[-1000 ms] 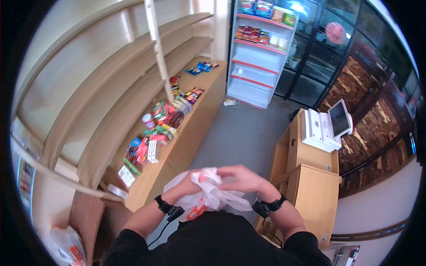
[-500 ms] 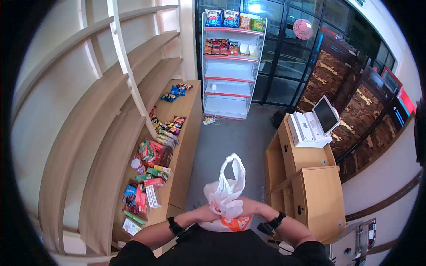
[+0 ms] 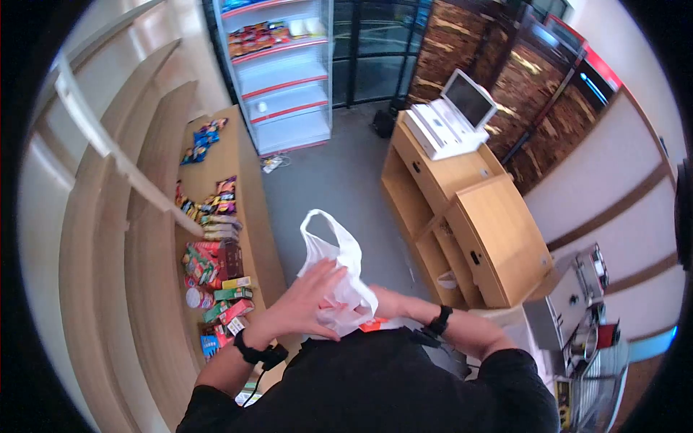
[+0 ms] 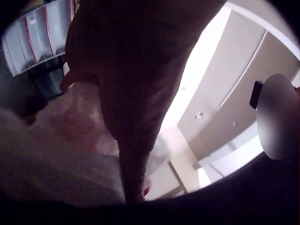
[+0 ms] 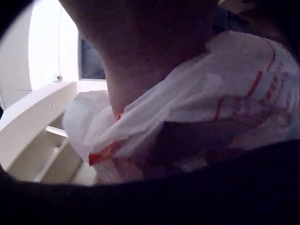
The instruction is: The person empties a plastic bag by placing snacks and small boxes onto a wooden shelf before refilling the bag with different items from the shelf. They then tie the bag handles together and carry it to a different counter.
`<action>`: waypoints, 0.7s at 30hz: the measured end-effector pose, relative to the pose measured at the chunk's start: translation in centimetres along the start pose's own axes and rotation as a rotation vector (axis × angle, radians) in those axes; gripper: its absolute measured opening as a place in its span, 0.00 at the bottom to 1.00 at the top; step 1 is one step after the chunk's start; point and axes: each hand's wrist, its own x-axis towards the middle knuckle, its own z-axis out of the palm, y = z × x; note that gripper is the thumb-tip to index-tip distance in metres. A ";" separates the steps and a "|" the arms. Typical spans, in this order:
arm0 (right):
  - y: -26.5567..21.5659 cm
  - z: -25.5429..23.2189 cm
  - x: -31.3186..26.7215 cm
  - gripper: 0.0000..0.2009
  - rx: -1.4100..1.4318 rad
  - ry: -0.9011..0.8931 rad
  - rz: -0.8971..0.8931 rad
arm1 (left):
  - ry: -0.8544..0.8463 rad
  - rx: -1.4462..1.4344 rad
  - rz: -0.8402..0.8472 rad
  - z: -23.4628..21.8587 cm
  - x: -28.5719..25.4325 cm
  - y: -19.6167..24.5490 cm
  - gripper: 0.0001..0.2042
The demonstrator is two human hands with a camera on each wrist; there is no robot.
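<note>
A white plastic bag (image 3: 339,289) with orange-red print stands bunched before the torso, its handle loops upward in the head view. My left hand (image 3: 303,303) lies against its left side, fingers extended and spread, thumb lower down. On the other side, my right hand (image 3: 379,302) is at the bag, its fingers hidden by the plastic. The left wrist view shows my left hand (image 4: 126,93) dark against the bag (image 4: 70,136). In the right wrist view, the bag (image 5: 187,103) covers the end of my right hand (image 5: 150,56).
Snack packets and boxes lie along a wooden ledge (image 3: 253,260) at left, beneath wooden shelves (image 3: 155,216). A white rack (image 3: 289,101) stands at the back. Right of the bag are a wooden counter (image 3: 505,238) with a white machine (image 3: 444,130) and metal equipment (image 3: 570,310).
The head view has swung to the right, so ledge and rack appear farther left. My left hand has come from low at the bag's neck to its left side, fingers spread.
</note>
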 end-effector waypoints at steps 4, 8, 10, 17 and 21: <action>-4.0 -3.1 0.9 0.14 -0.033 0.312 -0.218 | -0.167 -0.620 -0.181 5.8 2.9 -3.6 0.41; -4.0 -4.1 -0.6 0.13 -0.154 0.503 -0.185 | 0.019 -0.598 -0.071 7.1 5.9 -3.8 0.27; -7.1 -6.5 -3.2 0.17 -0.148 0.484 -0.007 | 0.081 -0.688 -0.198 7.3 6.9 -4.0 0.23; -7.8 -5.6 -6.2 0.52 -0.634 0.655 -0.062 | -0.010 -1.261 -0.521 8.1 9.4 -7.2 0.23; -6.2 -2.1 -4.1 0.50 -0.433 0.595 0.023 | -0.241 -1.592 -0.605 9.2 8.5 -2.8 0.26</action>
